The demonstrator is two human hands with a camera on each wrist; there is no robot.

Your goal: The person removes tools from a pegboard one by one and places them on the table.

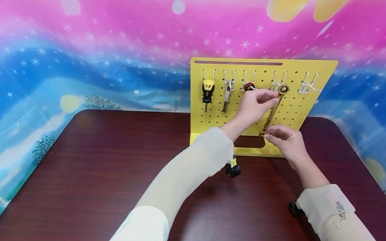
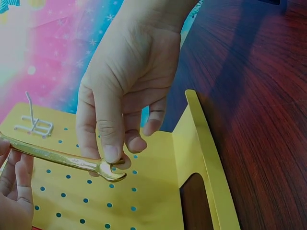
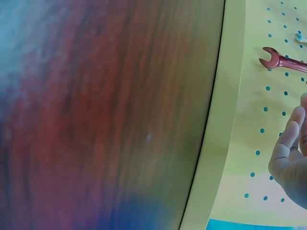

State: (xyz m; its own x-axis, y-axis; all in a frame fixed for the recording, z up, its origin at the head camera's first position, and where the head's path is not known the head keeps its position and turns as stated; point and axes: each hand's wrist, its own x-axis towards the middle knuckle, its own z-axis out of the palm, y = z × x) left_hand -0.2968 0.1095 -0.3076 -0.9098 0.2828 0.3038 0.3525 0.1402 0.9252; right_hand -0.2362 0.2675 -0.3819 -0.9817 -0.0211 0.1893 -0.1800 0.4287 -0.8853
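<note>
Board (image 1: pixel 210 129): screwdriver (image 1: pixel 207 91), silver tool (image 1: pixel 227 96) and red wrench (image 3: pixel 276 59) are hanging in a row at their hooks; this portion is reading as done.
Gold wrench (image 1: pixel 273 113): it is standing in front of the board, right of the red wrench and beside the fourth hook (image 1: pixel 275 77); both hands are supporting it, so this item is being judged unfinished.
Ring contact: whether the ring is touching a prong, the inspector cannot tell.
End hook (image 1: pixel 305 86): it is carrying no tool at the board's far right.
Wrench axis: in the head view the long axis is running steeply, near upright, leaning right at its top.
Ring end (image 1: pixel 283 92): it is pointing up, its round face showing to the head camera.
Forked end (image 2: pixel 114 173): it is pointing down toward the board's foot.
Left hand (image 1: pixel 254 104): thumb and fingers are pinching the shank just below the ring, nearly closed.
Right hand (image 1: pixel 286 143): thumb and forefinger are pinching the forked end; the other fingers are curling loosely, clear of the metal.
</note>
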